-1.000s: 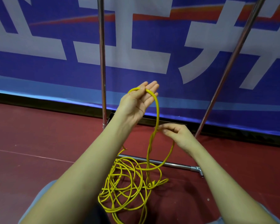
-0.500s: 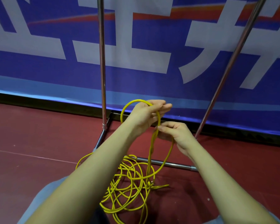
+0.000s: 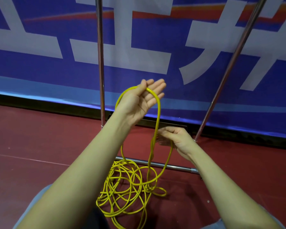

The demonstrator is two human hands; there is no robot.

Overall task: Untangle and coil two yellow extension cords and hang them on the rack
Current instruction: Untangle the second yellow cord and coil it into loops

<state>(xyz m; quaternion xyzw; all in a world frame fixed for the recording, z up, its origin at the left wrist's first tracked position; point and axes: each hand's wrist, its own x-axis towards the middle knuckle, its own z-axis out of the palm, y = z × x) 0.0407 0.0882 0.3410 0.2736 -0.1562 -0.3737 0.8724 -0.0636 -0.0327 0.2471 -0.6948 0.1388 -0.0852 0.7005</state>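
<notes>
Left hand, frame centre, palm up with fingers extended; a cord loop drapes across it. Right hand, lower right of it, pinches the hanging strand. Tangled remainder lies on the floor, bottom centre, before the rack.

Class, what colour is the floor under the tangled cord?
Dark red floor, seen in the head view, beneath the yellow cord.
</notes>
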